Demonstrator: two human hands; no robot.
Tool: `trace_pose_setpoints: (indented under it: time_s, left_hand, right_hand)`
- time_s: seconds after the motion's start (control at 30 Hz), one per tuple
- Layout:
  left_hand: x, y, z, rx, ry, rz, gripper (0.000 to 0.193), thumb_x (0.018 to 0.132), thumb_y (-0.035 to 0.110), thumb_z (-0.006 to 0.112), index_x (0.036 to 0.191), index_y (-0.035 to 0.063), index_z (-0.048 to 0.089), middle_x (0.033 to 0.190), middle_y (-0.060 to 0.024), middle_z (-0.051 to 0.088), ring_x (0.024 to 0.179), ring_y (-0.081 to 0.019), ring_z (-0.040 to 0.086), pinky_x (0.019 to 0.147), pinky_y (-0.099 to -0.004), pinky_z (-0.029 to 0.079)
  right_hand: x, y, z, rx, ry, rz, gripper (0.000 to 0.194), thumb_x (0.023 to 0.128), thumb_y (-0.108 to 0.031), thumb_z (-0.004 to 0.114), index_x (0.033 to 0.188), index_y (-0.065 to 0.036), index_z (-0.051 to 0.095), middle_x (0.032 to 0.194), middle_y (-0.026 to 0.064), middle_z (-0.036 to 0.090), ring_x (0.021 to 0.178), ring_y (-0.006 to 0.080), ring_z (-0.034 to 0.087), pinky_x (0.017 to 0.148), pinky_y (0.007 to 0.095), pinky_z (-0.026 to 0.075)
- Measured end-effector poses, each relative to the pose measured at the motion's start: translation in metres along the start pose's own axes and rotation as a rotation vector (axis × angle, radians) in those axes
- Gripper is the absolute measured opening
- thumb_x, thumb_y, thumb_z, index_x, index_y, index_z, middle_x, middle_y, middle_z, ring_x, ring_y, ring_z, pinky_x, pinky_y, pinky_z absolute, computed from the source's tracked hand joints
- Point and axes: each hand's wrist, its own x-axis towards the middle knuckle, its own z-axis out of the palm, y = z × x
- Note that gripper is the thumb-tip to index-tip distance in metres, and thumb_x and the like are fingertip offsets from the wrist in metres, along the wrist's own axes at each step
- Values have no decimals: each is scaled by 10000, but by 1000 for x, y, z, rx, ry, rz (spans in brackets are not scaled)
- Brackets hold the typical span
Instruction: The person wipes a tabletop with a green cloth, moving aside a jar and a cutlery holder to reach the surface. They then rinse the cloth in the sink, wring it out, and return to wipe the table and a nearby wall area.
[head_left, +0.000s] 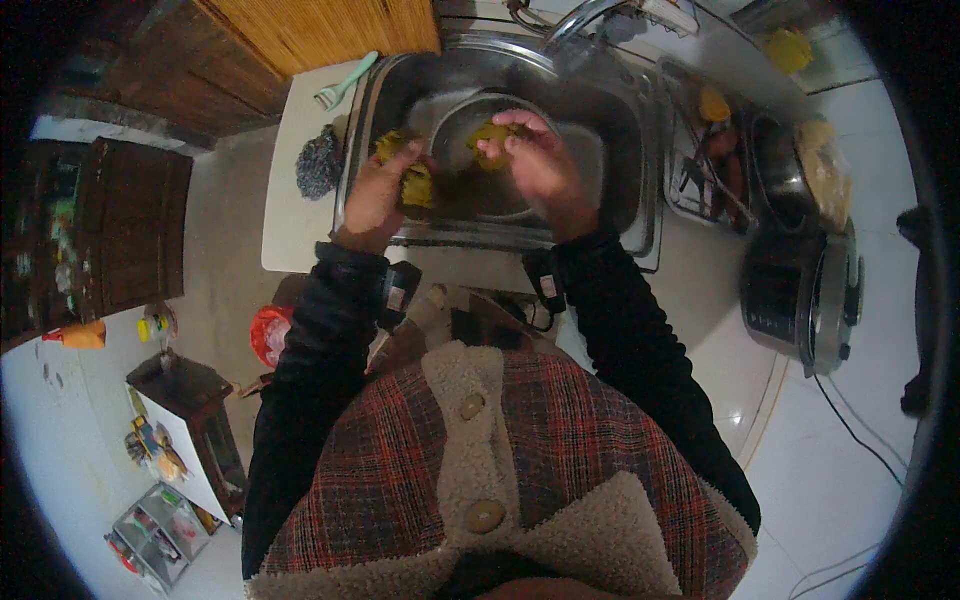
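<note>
Over the left part of a stainless steel sink (622, 150), my left hand (380, 187) grips a blurred yellow-green leafy bunch (417, 186), parts of which show above and below my fingers. To the right, my right hand (534, 157) pinches a smaller yellow-green piece (484, 139) with its fingertips. A round metal basin (457, 112) lies in the sink beneath both hands, its lower part dark and hard to make out. The chrome faucet (589, 19) arches at the sink's back edge.
A green peeler (345, 84) and a steel wool scourer (319, 163) lie on the counter left of the sink. To the right stand a rack with utensils (705, 150), a metal pot (780, 172) and an electric cooker (795, 300). A red bin (268, 334) is on the floor.
</note>
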Motion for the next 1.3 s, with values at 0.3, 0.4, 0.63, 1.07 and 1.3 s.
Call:
trace_pose_setpoints:
  time_s: [0.3, 0.4, 0.63, 1.07, 1.3]
  left_hand:
    - [0, -22, 22, -71, -118, -52, 361, 963, 354, 549, 1186, 71, 576, 1103, -70, 659, 970, -203, 655, 864, -369, 527]
    - [-2, -8, 18, -127, -79, 57, 331, 951, 299, 576, 1180, 60, 579, 1087, -69, 665, 950, -194, 660, 837, -350, 534]
    - [-11, 10, 29, 48, -62, 190, 266, 903, 162, 647, 1135, 39, 605, 1023, -48, 671, 911, -165, 649, 800, -316, 529]
    - [-21, 99, 92, 179, -202, 332, 243, 916, 175, 652, 1090, 11, 605, 965, -12, 647, 850, -106, 597, 786, -259, 488]
    - [-13, 95, 79, 150, -59, 408, 307, 981, 288, 549, 1146, 32, 591, 1014, -2, 620, 855, -96, 552, 770, -257, 462]
  right_hand:
    - [-2, 7, -3, -120, -350, 97, 117, 889, -109, 572, 980, -37, 555, 894, 74, 614, 824, 166, 594, 813, 297, 455]
    - [-8, 7, -5, -247, -274, 243, 125, 910, -130, 592, 990, -42, 554, 909, 65, 609, 833, 152, 584, 805, 290, 454]
    - [-3, 34, 7, -374, -277, 82, 249, 918, -146, 645, 1093, -25, 515, 967, 29, 560, 883, 104, 531, 775, 268, 451]
    - [28, -39, 49, -577, -307, -231, 662, 831, -156, 743, 1368, -18, 381, 1295, 115, 538, 1170, 216, 520, 990, 337, 418]
    - [31, -28, 46, -270, -186, -107, 317, 939, -122, 575, 1233, -18, 518, 1096, 61, 622, 1018, 168, 589, 904, 315, 470]
